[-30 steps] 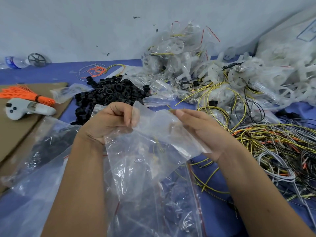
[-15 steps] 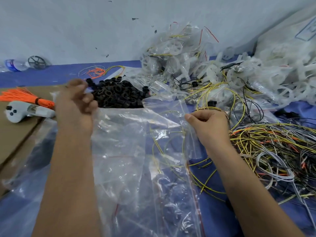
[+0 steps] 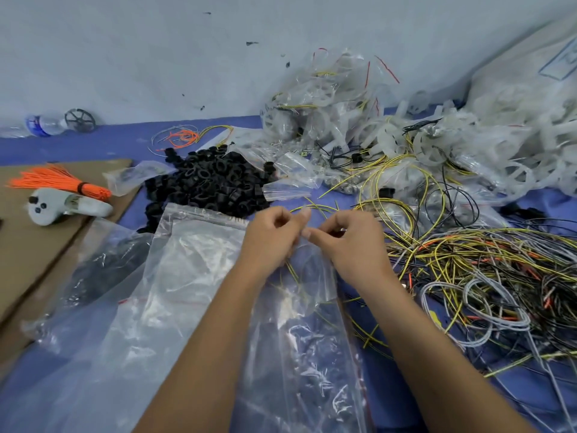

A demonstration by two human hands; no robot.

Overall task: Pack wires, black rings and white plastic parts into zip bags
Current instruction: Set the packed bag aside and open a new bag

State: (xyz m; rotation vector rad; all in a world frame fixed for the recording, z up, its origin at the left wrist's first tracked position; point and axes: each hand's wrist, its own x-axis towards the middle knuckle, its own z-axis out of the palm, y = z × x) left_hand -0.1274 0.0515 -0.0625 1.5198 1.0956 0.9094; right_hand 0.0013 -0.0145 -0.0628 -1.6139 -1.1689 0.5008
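Lying left of the hands, a clear zip bag (image 3: 199,260) spreads below the black rings (image 3: 212,189). Left hand (image 3: 273,235) and right hand (image 3: 349,242) pinch another bag's top edge (image 3: 307,260), with the wires (image 3: 487,276) piled right of them.

No legible text, labels or numbers anywhere.

1. Blue surface (image 3: 530,398) carries everything.
2. Left of hands: brown cardboard (image 3: 28,245), clear bags (image 3: 193,276).
3. Beyond hands: black rings (image 3: 212,182).
4. Right: tangled wires (image 3: 487,270); farther right, white plastic parts (image 3: 468,142).
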